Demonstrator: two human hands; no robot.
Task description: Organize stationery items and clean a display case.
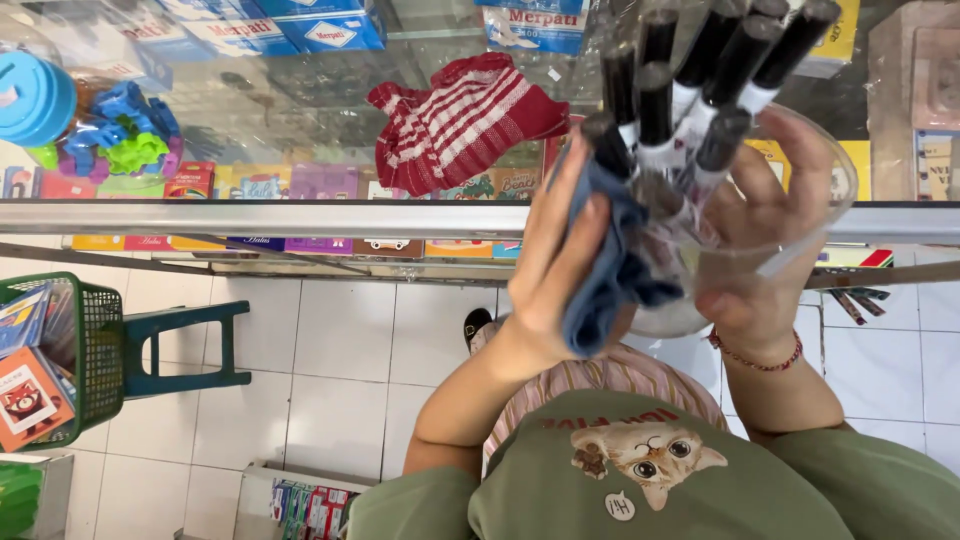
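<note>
**Desk:** What have you got in the hands?

**Me:** My right hand (765,260) is wrapped around a clear plastic jar (800,215), fingers curled over its far wall, thumb on the near side. The jar sits up in front of the glass counter (300,215) and is packed with black-capped markers (690,90) standing caps up. My left hand (555,265) presses a blue cloth (610,270) flat against the jar's left side, fingers stretched out rather than clenched.

**Desk:** Anything crowding you?

**Me:** The markers fan out over the rim and hide part of the counter top behind them. A red-and-white striped cloth (465,120) lies on the glass just left of the jar. Further left are a blue round lid (35,95) and some bright plastic toys (120,135). Down on the tiled floor (340,360), well to my left, stand a green mesh basket (95,350) of booklets and a green stool (185,345). A box of small packets (300,495) sits near my feet.
</note>
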